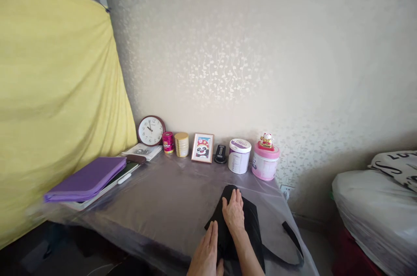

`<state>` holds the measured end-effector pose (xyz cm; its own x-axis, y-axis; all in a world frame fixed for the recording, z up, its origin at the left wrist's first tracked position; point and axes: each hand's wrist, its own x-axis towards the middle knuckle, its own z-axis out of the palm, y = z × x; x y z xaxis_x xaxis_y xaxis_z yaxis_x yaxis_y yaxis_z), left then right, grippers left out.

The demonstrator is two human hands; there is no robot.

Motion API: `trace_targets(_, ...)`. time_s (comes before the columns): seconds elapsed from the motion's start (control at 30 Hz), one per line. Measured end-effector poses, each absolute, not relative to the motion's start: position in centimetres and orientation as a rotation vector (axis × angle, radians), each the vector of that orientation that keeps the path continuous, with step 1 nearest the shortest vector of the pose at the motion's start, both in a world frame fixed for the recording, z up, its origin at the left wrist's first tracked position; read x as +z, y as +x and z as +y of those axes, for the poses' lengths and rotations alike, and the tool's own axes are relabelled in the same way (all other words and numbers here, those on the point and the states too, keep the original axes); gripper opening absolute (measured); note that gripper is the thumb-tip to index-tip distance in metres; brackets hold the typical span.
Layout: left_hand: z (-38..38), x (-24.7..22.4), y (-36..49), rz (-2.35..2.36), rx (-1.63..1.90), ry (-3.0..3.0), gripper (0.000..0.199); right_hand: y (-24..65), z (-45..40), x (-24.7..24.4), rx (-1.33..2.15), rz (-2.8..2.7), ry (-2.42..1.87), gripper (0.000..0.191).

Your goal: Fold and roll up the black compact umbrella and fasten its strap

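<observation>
Our left hand [205, 252] lies open, fingers together, beside our open right hand [234, 214] — both on the black cloth [251, 219], smoothing it, we judge; another stroke calls for even pressure.

Body: person, bare-skinned where seen | right hand [233, 211]: was ungloved, its fingers [239, 200] slim, rounded at the tips | right wrist [238, 229]: was bare, narrower than the hand above it | right forearm [248, 251]: was bare and widened below the right wrist | left hand [206, 249], left of the right wrist: was ungloved, slim-fingered | nails: were too small to tell
</observation>
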<state>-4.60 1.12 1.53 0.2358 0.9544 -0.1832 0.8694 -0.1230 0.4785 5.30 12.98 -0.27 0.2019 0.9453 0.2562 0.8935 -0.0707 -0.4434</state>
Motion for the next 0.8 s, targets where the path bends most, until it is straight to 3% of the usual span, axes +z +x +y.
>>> trace_targets(0.47, -0.4, -0.5, -2.8, 1.689, 0.269, 1.778, 0.089, 5.2, 12.1, -0.6, 0.120, -1.827, -1.934, 0.057)
trace_targets(0.63, -2.1, -1.4, -3.4, 1.630, 0.442, 1.776, 0.087, 4.9, 11.3, -0.7, 0.121, -1.832, -1.897, 0.056)
trace_targets(0.73, -3.4, -2.1, -4.6, 1.598, 0.775, 1.625, 0.076, 4.9, 11.1, -0.5, 0.135, -1.808, -1.884, 0.055)
trace_targets(0.8, -4.2, -2.2, -5.1, 1.501, 0.897, 1.365, 0.055, 4.8, 11.0, -0.2, 0.153, -1.793, -1.876, 0.055)
